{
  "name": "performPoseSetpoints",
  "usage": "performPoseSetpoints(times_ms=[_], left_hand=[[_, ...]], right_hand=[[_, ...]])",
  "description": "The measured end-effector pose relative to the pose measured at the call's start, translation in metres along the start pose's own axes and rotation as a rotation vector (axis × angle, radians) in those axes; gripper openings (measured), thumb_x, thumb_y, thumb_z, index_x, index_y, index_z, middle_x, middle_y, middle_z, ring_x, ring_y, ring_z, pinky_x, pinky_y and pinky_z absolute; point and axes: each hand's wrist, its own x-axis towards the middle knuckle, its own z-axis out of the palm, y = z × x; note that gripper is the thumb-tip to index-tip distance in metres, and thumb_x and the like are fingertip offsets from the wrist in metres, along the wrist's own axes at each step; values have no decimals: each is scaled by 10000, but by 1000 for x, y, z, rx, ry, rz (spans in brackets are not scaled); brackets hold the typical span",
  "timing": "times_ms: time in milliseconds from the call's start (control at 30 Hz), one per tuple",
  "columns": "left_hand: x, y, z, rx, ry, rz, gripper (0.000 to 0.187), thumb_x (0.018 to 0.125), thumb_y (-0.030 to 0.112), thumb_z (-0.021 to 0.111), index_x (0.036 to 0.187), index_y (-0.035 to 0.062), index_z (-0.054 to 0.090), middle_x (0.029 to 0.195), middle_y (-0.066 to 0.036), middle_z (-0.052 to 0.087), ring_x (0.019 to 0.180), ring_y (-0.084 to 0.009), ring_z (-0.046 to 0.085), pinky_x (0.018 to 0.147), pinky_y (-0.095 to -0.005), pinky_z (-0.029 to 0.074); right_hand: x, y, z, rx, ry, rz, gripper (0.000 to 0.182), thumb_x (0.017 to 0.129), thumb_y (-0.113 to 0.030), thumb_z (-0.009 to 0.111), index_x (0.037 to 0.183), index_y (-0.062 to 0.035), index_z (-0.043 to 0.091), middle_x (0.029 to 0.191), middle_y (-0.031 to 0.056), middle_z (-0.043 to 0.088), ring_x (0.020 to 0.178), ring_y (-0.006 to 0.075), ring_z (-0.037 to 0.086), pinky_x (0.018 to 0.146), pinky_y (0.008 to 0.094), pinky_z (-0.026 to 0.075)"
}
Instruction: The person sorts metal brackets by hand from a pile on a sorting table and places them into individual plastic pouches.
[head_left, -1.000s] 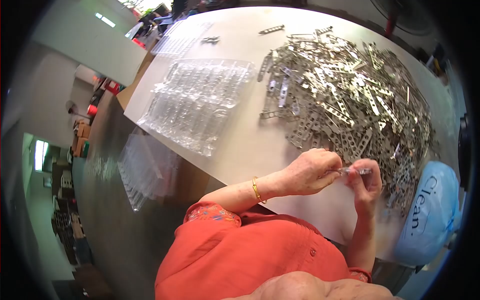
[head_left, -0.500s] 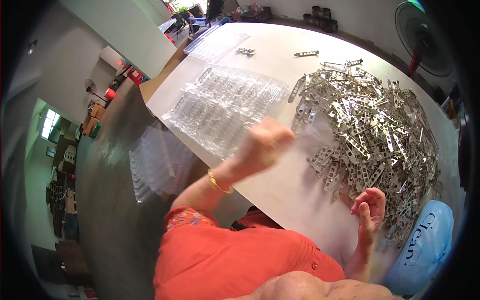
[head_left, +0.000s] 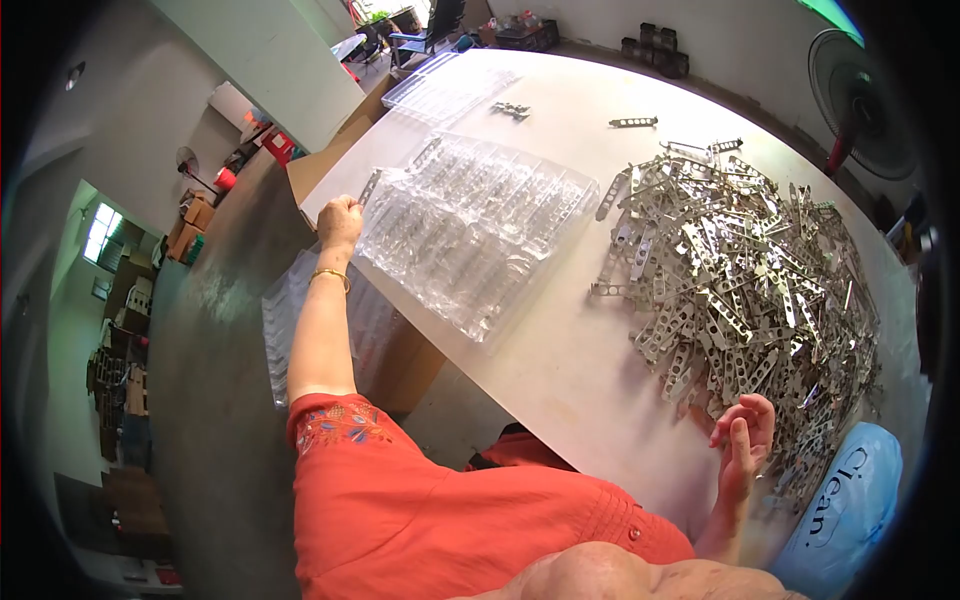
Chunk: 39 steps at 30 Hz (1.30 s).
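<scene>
At the left edge of the clear plastic tray [head_left: 480, 225], my left hand [head_left: 340, 222] is closed on a small perforated metal strip [head_left: 370, 187], which sticks up past the fingers. The tray lies on the pale table and has rows of slots, with more metal pieces in some of them. Beside the near edge of a large heap of perforated metal strips [head_left: 730, 270], my right hand [head_left: 745, 435] is raised with its fingers loosely bent and the thumb apart. Nothing shows in it.
Another clear tray [head_left: 440, 90] sits at the table's far end, near a few loose metal pieces [head_left: 510, 110] and a single strip [head_left: 633, 122]. Stacked clear trays [head_left: 290, 330] stand low beside the table. A blue bag [head_left: 845, 500] is at the right.
My left hand has swung left from between the heap and the tray to the tray's left edge, where a metal strip now shows in it. My right hand has hardly moved.
</scene>
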Motion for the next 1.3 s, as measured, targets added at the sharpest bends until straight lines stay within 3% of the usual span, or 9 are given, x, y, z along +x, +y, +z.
performPoseSetpoints(times_ms=[600,933,1133,1300], left_hand=[[17,-4,53,240,-252,-50,146,781,90,665,857,126,785,938,-179,742,917,-345,728,858,-408,575],[19,-3,50,240,-311,-12,143,769,58,672,856,93,780,966,-195,738,971,-343,718,882,-402,563],[4,15,38,277,-199,47,211,795,43,623,972,50,739,1024,-207,722,985,-355,703,886,-429,553],[-48,101,19,7,215,485,93,912,114,603,957,37,630,868,-176,646,808,-351,648,750,-457,529]], right_hand=[[3,3,0,9,40,49,344,978,-229,653,1248,-62,519,878,43,603,664,114,547,590,245,465],[1,0,-3,0,9,50,322,986,-225,640,1245,-69,530,863,36,592,663,100,535,570,232,459],[0,1,-1,18,-41,58,296,974,-208,663,1199,-57,544,857,51,615,664,116,565,587,247,470],[-4,2,5,6,-121,140,223,973,-157,657,1135,-31,570,852,54,620,670,121,582,613,251,485]])
